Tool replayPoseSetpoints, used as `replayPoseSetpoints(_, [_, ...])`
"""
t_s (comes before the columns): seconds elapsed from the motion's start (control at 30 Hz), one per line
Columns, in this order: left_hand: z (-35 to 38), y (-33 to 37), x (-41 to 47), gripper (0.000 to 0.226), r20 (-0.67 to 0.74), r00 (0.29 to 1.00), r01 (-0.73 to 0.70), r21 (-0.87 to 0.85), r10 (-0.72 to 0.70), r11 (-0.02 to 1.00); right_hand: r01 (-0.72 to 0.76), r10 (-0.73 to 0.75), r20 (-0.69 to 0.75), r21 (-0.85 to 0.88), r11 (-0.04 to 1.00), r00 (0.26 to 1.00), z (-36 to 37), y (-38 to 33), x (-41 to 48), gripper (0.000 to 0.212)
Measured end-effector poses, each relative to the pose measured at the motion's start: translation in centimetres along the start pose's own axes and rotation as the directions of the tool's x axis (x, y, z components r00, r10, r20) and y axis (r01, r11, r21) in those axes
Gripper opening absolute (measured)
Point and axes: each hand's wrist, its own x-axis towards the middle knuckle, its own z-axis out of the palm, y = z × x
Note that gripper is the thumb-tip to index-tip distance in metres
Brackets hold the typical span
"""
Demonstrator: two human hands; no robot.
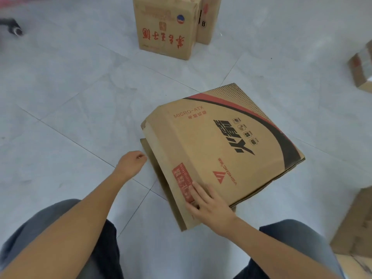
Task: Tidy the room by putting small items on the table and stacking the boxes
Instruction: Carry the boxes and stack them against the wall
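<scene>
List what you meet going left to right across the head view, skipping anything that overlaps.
Blurred dark object, left hand, large MICRO-ATX box, taped box at the right edge. Left out for overlap: right hand, red-lettered box.

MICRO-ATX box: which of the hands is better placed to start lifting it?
Right, probably. The right hand lies flat on the near corner of the MICRO-ATX box, fingers on its red label. The left hand is beside the left flap; contact is unclear.
</scene>
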Motion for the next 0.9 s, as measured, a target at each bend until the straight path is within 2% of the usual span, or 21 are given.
replayPoseSetpoints(0.1, [1.2, -1.3, 0.9, 0.019, 0.018, 0.996, 0.092, 0.044, -0.092, 0.995, -0.076, 0.090, -0.309, 0.058, 0.995, 0.947, 1.0, 0.7, 0.7, 0.023])
replayPoseSetpoints(0.13, [1.7, -1.5, 1.0, 0.025, 0.017, 0.991, 0.135, 0.039, -0.136, 0.990, -0.123, 0.146, -0.365, 0.087, 0.989, 0.920, 1.1, 0.9, 0.7, 0.020])
replayPoseSetpoints(0.2, [2.8, -1.5, 0.8, 0.030, 0.034, 0.977, 0.209, 0.020, -0.209, 0.978, -0.196, 0.236, -0.452, 0.133, 0.971, 0.860, 1.1, 1.3, 0.6, 0.027])
replayPoseSetpoints(0.27, [4.2, -1.0, 0.4, 0.022, 0.105, 0.952, 0.291, -0.033, -0.286, 0.956, -0.262, 0.308, -0.535, 0.163, 0.951, 0.787, 0.4, 1.7, 0.3, 0.029])
replayPoseSetpoints(0.37, [6.4, -0.2, -0.7, 0.068, 0.213, 0.881, 0.449, -0.092, -0.422, 0.889, -0.386, 0.436, -0.627, 0.225, 0.895, 0.645, -0.6, 3.0, 0.2, 0.029])
replayPoseSetpoints(0.43, [7.7, 0.2, -1.7, 0.079, 0.285, 0.843, 0.506, -0.129, -0.457, 0.853, -0.463, 0.504, -0.662, 0.258, 0.848, 0.555, -0.9, 3.9, 0.2, 0.033])
replayPoseSetpoints(0.5, [9.3, -0.1, -2.4, 0.078, 0.376, 0.803, 0.569, -0.251, -0.463, 0.783, -0.505, 0.538, -0.690, 0.282, 0.816, 0.484, -0.9, 4.7, 0.2, 0.037])
replayPoseSetpoints(0.57, [10.5, 0.1, -2.7, 0.056, 0.376, 0.841, 0.529, -0.427, -0.389, 0.733, -0.525, 0.548, -0.708, 0.289, 0.800, 0.445, -1.0, 5.1, 0.2, 0.033])
replayPoseSetpoints(0.63, [10.9, 1.2, -2.4, 0.027, 0.254, 0.916, 0.401, -0.598, -0.311, 0.694, -0.531, 0.559, -0.719, 0.308, 0.789, 0.414, -1.4, 5.6, 0.3, 0.034])
replayPoseSetpoints(0.77, [9.2, 4.3, -2.1, 0.027, 0.077, 0.979, 0.193, -0.670, -0.191, 0.717, -0.556, 0.634, -0.687, 0.391, 0.734, 0.354, -2.6, 6.5, 0.4, 0.068])
replayPoseSetpoints(0.9, [7.3, 6.3, -2.6, 0.029, 0.027, 0.997, 0.075, -0.643, -0.075, 0.762, -0.610, 0.649, -0.731, 0.420, 0.672, 0.211, -3.9, 8.0, 0.2, 0.063])
